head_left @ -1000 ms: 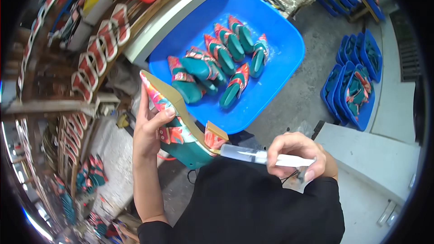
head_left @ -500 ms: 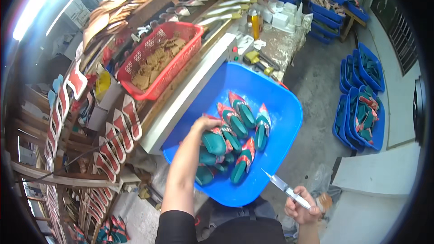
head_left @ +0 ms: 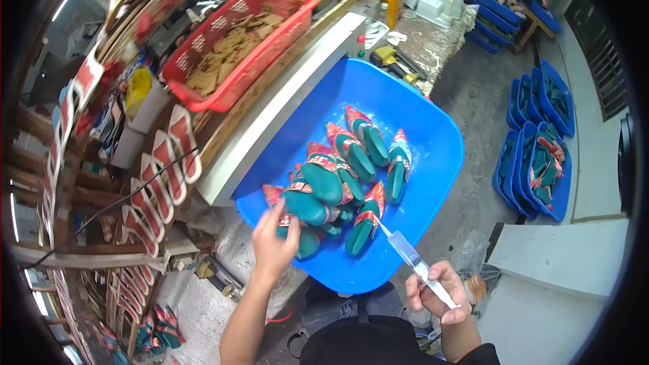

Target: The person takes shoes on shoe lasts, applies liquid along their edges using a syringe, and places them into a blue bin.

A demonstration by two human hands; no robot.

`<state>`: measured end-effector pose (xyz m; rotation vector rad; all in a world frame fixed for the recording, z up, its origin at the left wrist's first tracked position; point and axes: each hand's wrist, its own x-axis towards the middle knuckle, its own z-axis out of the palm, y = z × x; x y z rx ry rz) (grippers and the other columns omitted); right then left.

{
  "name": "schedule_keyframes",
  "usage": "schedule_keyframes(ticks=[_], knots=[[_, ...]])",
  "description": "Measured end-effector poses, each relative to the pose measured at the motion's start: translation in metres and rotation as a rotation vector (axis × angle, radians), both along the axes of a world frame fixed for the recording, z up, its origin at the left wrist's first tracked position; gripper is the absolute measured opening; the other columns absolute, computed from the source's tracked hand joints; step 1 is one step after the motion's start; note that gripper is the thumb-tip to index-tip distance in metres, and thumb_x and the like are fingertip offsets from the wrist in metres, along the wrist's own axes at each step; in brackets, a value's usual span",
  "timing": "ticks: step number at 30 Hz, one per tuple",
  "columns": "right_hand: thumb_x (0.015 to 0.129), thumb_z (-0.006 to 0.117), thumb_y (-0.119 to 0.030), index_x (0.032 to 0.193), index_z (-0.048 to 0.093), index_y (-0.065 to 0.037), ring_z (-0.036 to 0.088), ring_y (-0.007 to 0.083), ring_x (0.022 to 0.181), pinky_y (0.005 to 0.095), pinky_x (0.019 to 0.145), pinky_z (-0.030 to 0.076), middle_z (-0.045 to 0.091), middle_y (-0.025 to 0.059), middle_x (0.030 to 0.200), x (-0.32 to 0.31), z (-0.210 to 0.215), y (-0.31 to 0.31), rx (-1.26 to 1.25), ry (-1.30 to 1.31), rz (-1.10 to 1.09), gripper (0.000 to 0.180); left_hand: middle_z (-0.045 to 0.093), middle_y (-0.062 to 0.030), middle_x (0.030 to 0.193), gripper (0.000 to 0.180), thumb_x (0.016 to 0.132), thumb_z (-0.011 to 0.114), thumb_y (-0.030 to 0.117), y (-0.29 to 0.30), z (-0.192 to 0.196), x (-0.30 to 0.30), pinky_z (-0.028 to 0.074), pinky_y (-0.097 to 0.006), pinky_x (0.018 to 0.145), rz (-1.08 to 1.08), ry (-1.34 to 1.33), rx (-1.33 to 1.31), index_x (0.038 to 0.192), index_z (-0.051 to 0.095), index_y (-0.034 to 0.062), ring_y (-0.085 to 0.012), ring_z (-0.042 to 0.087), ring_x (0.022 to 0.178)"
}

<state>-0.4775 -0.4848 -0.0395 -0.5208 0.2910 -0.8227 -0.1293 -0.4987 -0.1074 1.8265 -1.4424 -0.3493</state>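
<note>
Currently: heaped green-and-red shoes (head_left: 323, 184), in blue tub (head_left: 427, 182), just beyond my left hand (head_left: 274, 247), the nearer one; toes mostly away from me; left thumb and fingers apart, contact unclear; right hand (head_left: 438, 292) clamped on syringe (head_left: 405, 250), tip slanting leftward.

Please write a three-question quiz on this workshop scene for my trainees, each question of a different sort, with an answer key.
1. Multiple choice: What does the person's right hand hold?
A) a wooden hammer
B) a clear plastic syringe with a white plunger
C) a flat paintbrush

2. Fill the gap: The left hand is at the green shoe forms with red patterned uppers, which lie in a large, rounded ____ plastic tub. (One colour.)

3. True or false: The red perforated plastic basket holds flat tan pieces.

Key: 1. B; 2. blue; 3. true.
</note>
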Motion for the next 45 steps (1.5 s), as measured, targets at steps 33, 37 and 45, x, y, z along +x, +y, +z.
schedule_keyframes(ticks=[33, 37, 45], knots=[[0.076, 0.081, -0.026, 0.152, 0.030, -0.010, 0.046, 0.0133, 0.080, 0.0278, 0.071, 0.040, 0.050, 0.0084, 0.107, 0.368, 0.089, 0.359, -0.234, 0.368, 0.643, 0.093, 0.056, -0.0113, 0.124, 0.093, 0.063, 0.084, 0.062, 0.767, -0.231, 0.485, 0.046, -0.036, 0.088, 1.499, 1.619, -1.186, 0.122, 0.056, -0.0025, -0.0236, 0.053, 0.110], [0.077, 0.078, -0.024, 0.151, 0.029, -0.010, 0.046, 0.0139, 0.083, 0.0278, 0.071, 0.040, 0.049, 0.0082, 0.106, 0.373, 0.084, 0.366, -0.170, 0.325, 0.694, 0.090, 0.057, -0.0134, 0.124, 0.091, 0.068, 0.081, 0.061, 0.769, -0.248, 0.481, 0.045, -0.036, 0.097, 1.575, 1.511, -1.217, 0.126, 0.055, -0.0044, -0.0248, 0.054, 0.114], [0.074, 0.080, -0.022, 0.139, 0.037, -0.012, 0.052, 0.0145, 0.088, 0.0271, 0.071, 0.042, 0.052, 0.0096, 0.115, 0.326, 0.087, 0.329, -0.170, 0.195, 0.498, 0.078, 0.052, -0.0154, 0.143, 0.084, 0.084, 0.068, 0.056, 0.695, -0.147, 0.307, 0.035, -0.042, 0.115, 1.183, 1.391, -1.168, 0.141, 0.047, -0.0019, -0.0271, 0.048, 0.133]])
